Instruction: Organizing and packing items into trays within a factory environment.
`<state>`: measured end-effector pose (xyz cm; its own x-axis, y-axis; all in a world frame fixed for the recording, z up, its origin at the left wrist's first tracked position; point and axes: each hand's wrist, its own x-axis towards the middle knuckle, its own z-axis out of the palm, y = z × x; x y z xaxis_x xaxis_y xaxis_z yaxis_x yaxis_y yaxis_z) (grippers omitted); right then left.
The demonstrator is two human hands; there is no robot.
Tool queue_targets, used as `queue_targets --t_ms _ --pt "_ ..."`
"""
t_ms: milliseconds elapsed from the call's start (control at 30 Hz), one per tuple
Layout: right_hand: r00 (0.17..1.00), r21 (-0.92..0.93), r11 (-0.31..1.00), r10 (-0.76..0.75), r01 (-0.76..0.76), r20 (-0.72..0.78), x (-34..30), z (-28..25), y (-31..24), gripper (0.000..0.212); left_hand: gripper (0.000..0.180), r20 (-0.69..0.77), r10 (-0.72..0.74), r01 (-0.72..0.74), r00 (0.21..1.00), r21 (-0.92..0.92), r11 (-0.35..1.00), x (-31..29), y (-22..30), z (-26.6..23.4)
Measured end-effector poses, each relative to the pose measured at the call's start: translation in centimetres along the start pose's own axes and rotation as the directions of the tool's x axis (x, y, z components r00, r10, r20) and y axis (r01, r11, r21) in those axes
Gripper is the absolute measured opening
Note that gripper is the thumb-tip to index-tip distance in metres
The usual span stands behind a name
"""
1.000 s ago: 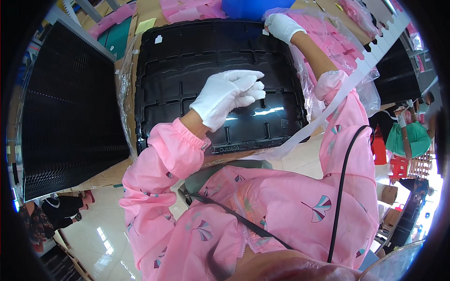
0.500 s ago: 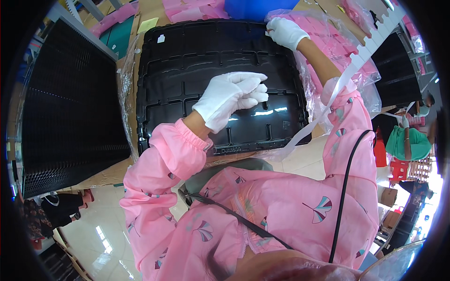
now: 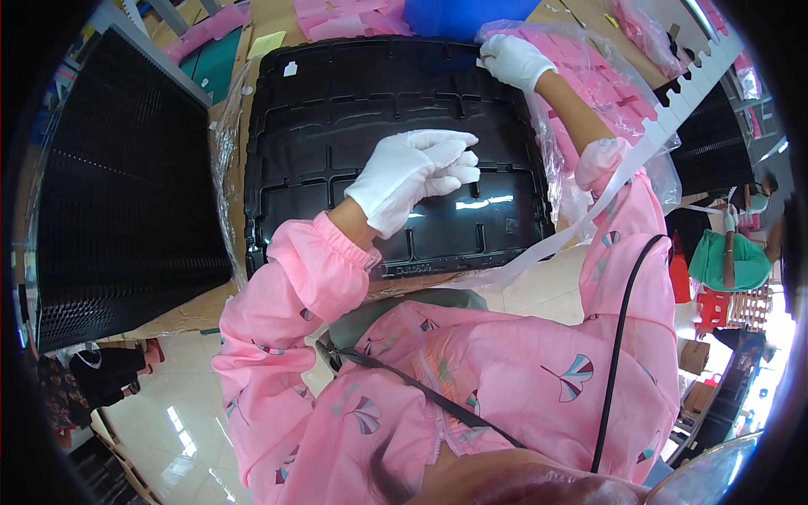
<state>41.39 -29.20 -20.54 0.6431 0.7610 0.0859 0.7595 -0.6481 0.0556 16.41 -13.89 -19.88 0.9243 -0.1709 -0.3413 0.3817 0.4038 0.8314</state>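
A large black moulded plastic tray (image 3: pixel 295 143) lies before me, face down or stacked; I cannot tell which. My right hand (image 3: pixel 517 62), in a white glove, is at its far right corner, fingers pinched on a small white sticker (image 3: pixel 481 61). A similar white sticker (image 3: pixel 290 69) is on the far left corner. Over the middle of the tray hovers my left hand (image 3: pixel 412 178), also gloved, its fingers half bent and apart from the thumb, with nothing visible in it. A long white strip with a notched edge (image 3: pixel 627 164) crosses in front of my right forearm.
A stack of black trays (image 3: pixel 126 194) stands at the left. Clear film with pink sheets (image 3: pixel 581 63) lies right of the tray. A blue bin (image 3: pixel 467 17) stands behind it. A co-worker in green (image 3: pixel 728 259) is at the far right. A black cable (image 3: pixel 621 353) hangs down my front.
Both hands stay almost in place; the left fingers draw slightly closer together. The white notched strip has swung a little to the right.
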Motion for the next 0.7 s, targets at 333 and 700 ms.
queue_targets --t_ms 333,700 --pt "0.997 -0.006 0.999 -0.032 0.032 -0.066 -2.3 -0.5 -0.9 0.019 0.034 0.000 0.012 -0.012 1.000 0.005 1.000 -0.1 -0.2 0.0" --pt "0.994 0.774 0.626 -0.103 0.093 -0.036 -8.4 -3.7 -10.2 0.009 0.043 -0.110 0.096 -0.120 0.989 -0.236 0.964 1.0 -0.6 -1.0"
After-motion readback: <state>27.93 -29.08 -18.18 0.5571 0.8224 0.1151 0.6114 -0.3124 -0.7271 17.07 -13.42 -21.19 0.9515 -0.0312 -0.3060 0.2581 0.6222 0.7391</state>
